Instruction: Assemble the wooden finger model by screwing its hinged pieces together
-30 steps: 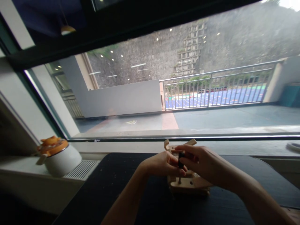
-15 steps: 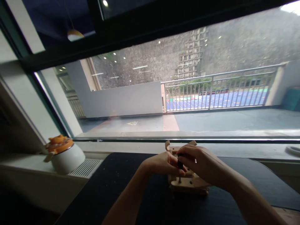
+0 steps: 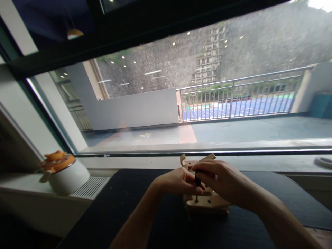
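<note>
A screwdriver [image 3: 197, 179] with a black handle stands nearly upright, its thin metal shaft meeting the front bar of a wooden assembly [image 3: 215, 204]. My right hand [image 3: 216, 178] grips the handle's upper part between thumb and fingers. Lower down, my left hand [image 3: 178, 181] is closed around the handle from the left side. The assembly is pale wood with dark round holes and curved arms at its back. Much of its middle is hidden behind my hands. It rests on a black table [image 3: 137, 197].
On the sill to the left stands a white pot [image 3: 68, 178] with an orange decorated lid [image 3: 58, 159], beside a vent grille [image 3: 89, 187]. A large window [image 3: 145, 152] rises behind the table. A white ring-shaped object [image 3: 323, 163] lies on the sill at far right.
The view has shifted a little, so everything sits slightly further left. Both hands keep their hold on the screwdriver, and its tip remains on the same front bar.
</note>
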Demonstrator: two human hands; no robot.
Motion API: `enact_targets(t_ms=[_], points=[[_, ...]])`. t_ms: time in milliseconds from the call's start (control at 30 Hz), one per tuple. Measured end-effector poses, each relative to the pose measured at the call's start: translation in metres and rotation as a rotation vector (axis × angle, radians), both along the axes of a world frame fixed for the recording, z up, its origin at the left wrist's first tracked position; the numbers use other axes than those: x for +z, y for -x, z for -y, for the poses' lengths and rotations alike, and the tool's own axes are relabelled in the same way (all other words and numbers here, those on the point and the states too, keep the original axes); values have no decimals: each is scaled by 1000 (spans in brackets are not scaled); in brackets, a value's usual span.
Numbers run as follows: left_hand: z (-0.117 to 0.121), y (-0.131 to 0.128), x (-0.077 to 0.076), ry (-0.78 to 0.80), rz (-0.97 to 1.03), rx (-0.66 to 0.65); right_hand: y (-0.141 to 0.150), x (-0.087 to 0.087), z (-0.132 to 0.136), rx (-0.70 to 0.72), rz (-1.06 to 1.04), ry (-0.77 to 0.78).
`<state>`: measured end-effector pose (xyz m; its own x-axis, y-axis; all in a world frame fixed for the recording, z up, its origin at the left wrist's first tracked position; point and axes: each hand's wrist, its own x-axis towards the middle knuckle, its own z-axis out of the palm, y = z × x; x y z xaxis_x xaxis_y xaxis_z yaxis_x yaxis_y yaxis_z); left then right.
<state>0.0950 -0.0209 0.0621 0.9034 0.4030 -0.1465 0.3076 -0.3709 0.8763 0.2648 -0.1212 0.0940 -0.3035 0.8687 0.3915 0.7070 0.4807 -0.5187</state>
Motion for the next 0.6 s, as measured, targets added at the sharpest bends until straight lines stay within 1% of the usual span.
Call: enact_targets(t_ms=[100, 267, 367, 500, 600], points=[[-1, 0, -1, -3, 3, -5, 0, -2, -2, -11, 7, 4], [-3, 0, -6, -10, 6, -11, -1, -8, -7, -87, 73, 30], [-3, 1, -8, 3, 7, -18, -1, -9, -7, -115, 72, 43], [-2, 1, -7, 0, 26, -43, -1, -6, -3, -50, 31, 61], [-1, 1, -4, 5, 17, -35, -1, -4, -1, -11, 4, 81]])
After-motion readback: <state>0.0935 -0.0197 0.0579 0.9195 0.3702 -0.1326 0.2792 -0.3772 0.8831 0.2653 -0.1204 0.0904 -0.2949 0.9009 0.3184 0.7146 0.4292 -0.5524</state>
